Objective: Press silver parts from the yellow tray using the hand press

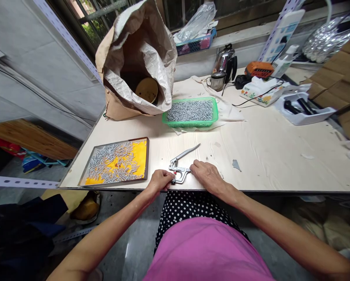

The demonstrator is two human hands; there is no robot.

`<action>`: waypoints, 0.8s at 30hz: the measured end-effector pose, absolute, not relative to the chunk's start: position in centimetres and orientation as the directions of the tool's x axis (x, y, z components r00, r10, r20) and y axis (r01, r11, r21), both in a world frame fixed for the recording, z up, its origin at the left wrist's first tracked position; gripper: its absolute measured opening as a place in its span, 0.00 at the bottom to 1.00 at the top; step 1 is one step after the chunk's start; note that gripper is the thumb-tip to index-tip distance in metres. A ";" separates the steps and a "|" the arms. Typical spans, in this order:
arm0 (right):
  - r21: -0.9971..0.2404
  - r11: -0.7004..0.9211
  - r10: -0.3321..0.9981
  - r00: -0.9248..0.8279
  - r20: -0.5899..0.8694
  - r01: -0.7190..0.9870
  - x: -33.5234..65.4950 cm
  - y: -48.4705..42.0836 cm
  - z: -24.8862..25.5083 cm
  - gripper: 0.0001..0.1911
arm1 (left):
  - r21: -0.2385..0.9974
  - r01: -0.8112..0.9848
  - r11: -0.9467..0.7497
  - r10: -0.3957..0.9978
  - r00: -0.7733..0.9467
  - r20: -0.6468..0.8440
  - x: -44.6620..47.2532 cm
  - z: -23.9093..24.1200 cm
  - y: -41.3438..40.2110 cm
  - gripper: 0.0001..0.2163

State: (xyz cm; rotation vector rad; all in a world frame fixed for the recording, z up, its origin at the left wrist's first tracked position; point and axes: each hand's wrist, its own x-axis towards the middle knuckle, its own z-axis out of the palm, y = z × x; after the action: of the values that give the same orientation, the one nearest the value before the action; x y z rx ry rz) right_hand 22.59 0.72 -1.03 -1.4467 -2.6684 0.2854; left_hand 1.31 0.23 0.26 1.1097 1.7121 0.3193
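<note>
Silver hand-press pliers (pixel 180 171), much like snap-fastener pliers, lie at the table's front edge with one handle angled up and away. A dark coil spring and a small red part show near their jaw. My right hand (pixel 207 176) is closed around the near handle from the right. At the jaw end, my left hand (pixel 159 181) pinches with thumb and fingers beside the red part; what sits between its fingertips is too small to make out. Left of that hand, a shallow tray (pixel 148 158) with a yellow bottom holds many small silver metal pieces.
A green plastic basket (pixel 192 124) full of similar metal pieces stands behind the pliers. A large open sack (pixel 166 78) rises at the back left. Further right are a kettle (pixel 224 60), an orange battery-like block (pixel 259 69), a tissue box (pixel 259 93) and a white holder (pixel 305 117).
</note>
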 end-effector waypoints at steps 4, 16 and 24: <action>-0.291 0.572 0.809 -0.587 0.042 0.767 23.8 2.3 -0.3 0.18 | 0.662 0.508 0.551 0.786 -0.050 -0.616 1.5 0.5 0.0 0.10; -0.281 0.593 0.759 -0.641 -0.118 0.754 25.9 7.2 -1.6 0.57 | 0.664 0.516 0.542 0.797 -0.063 -0.601 1.7 0.6 -0.2 0.10; -0.276 0.623 0.736 -0.668 -0.110 0.732 25.6 7.9 -1.2 0.54 | 0.649 0.511 0.563 0.785 -0.085 -0.614 1.8 0.5 -0.2 0.09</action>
State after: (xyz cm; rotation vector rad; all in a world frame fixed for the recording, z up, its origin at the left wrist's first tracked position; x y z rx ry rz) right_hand 25.60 7.91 -1.24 -1.2747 -2.8174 0.4685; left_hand 1.78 -0.20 0.46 1.0788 1.7459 0.3251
